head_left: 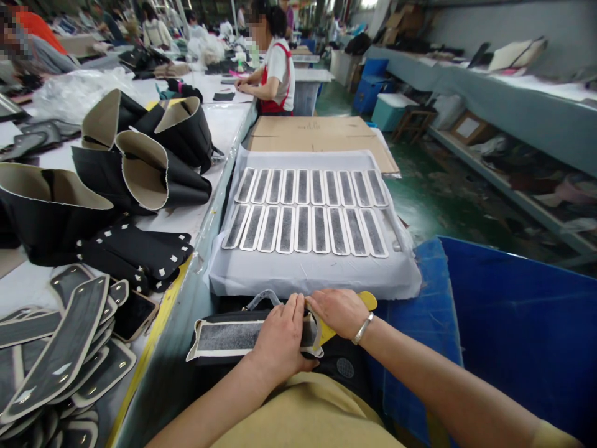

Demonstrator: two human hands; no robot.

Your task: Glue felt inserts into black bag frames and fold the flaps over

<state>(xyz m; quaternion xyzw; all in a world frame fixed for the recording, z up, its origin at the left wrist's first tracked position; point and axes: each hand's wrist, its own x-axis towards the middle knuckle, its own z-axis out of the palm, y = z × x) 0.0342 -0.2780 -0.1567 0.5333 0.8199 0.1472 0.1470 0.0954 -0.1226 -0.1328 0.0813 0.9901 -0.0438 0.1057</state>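
A long dark grey panel with a cream border [228,337] lies across a black item [212,318] close to my body. My left hand [280,336] grips this panel near its right end, fingers together over the top and thumb at the near edge. Beside it, my right hand [339,311] is closed around a flat yellow tool [328,333], whose rounded end shows past the hand. The tool's other part meets the panel's right end. My right fingertips are close against the left ones, and the exact contact is hidden. A clear curved piece [263,298] sticks up behind the panel.
Ahead, a white cloth-covered board [308,277] carries two rows of similar strips [303,230]. The left table [224,134] holds black tube-shaped pieces [144,168] and piled grey panels [65,342]. A blue bin [522,336] stands right. A co-worker [280,71] works farther off.
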